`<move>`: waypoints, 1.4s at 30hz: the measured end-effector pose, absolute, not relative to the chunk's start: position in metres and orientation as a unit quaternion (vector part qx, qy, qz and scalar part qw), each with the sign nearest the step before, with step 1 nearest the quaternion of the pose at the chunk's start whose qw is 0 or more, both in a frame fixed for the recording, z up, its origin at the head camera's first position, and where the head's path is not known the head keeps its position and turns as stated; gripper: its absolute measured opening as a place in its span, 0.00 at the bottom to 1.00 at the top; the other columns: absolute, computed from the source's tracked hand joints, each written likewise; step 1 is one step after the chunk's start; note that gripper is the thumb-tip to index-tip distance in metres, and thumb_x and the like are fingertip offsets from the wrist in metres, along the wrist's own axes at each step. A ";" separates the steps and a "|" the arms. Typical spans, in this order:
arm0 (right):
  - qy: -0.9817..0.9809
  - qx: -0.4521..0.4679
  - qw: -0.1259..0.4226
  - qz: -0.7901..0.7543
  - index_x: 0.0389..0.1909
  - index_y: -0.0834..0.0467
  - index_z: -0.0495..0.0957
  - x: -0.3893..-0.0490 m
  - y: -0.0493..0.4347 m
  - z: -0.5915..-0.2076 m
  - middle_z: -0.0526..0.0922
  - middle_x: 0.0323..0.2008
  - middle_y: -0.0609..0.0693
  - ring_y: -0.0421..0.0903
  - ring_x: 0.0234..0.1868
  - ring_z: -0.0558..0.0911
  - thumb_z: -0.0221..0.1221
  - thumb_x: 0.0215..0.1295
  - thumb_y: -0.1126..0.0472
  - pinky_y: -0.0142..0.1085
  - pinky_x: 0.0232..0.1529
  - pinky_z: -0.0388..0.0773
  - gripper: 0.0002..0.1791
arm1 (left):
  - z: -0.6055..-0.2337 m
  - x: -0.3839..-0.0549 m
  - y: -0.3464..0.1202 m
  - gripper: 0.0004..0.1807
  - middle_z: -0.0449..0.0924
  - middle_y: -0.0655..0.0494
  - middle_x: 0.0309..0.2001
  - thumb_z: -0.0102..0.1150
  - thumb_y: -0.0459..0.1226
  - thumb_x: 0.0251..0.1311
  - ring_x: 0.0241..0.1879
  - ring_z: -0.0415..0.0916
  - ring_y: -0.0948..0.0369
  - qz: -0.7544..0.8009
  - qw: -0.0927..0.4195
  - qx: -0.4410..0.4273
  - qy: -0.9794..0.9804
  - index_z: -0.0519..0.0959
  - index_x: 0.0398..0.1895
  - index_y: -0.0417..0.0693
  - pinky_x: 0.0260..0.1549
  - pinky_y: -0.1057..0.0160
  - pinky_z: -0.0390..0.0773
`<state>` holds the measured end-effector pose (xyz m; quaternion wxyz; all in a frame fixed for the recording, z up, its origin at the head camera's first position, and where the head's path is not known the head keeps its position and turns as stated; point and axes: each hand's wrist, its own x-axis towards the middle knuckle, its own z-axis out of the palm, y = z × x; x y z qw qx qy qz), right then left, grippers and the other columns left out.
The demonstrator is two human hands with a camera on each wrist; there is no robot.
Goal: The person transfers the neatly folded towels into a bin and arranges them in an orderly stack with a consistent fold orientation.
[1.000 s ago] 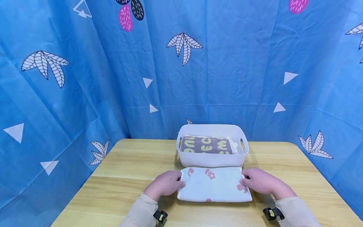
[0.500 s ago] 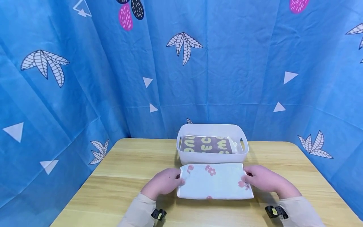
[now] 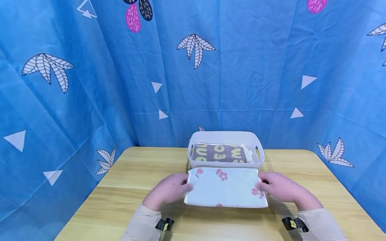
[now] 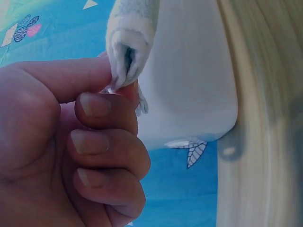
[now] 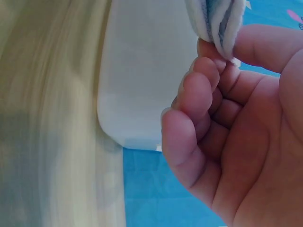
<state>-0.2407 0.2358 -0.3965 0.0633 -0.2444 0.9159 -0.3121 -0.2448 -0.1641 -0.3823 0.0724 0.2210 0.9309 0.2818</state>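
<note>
A folded white towel (image 3: 224, 189) with pink flowers is held up level in front of the white basket (image 3: 226, 164). My left hand (image 3: 169, 190) pinches its left end between thumb and fingers. At the opposite end my right hand (image 3: 280, 187) pinches the towel the same way. Both wrist views show the folded layers end-on, the towel (image 4: 128, 52) at the left thumb and the towel (image 5: 220, 23) at the right one. Inside the basket lies a folded purple towel (image 3: 218, 154) with yellow-green letters. The held towel overlaps the basket's lower front wall in the head view.
The basket stands near the back of a wooden table (image 3: 144, 167), with a handle opening at each end. A blue patterned curtain (image 3: 247, 67) hangs behind the table and along both sides. Black straps with small devices are on both wrists.
Both hands have raised the white towel and moved it slightly toward the basket, so it covers more of the basket's front. The basket and purple towel have stayed put.
</note>
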 end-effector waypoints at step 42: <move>0.919 -0.239 0.000 -0.314 0.29 0.51 0.70 -0.265 0.251 -0.370 0.66 0.21 0.44 0.40 0.22 0.67 0.56 0.76 0.55 0.36 0.27 0.66 0.13 | -0.358 -0.286 -0.155 0.10 0.78 0.60 0.30 0.56 0.44 0.74 0.31 0.73 0.59 0.264 0.051 0.222 0.937 0.81 0.45 0.49 0.35 0.56 0.73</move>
